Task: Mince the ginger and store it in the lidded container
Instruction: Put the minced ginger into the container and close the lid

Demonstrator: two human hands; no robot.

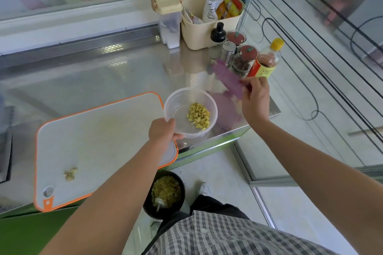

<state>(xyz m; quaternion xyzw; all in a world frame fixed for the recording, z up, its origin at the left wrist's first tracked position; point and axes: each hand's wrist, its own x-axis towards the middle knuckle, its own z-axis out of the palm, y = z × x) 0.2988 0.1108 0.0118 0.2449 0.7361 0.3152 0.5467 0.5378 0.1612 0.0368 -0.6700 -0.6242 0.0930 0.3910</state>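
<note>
Minced ginger [199, 116] in container [172, 101], purple lid [228, 78] blurred, hands gripping both.

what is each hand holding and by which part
The left hand grips the clear container of minced ginger by its near rim. The right hand pinches the purple lid by its edge.
</note>
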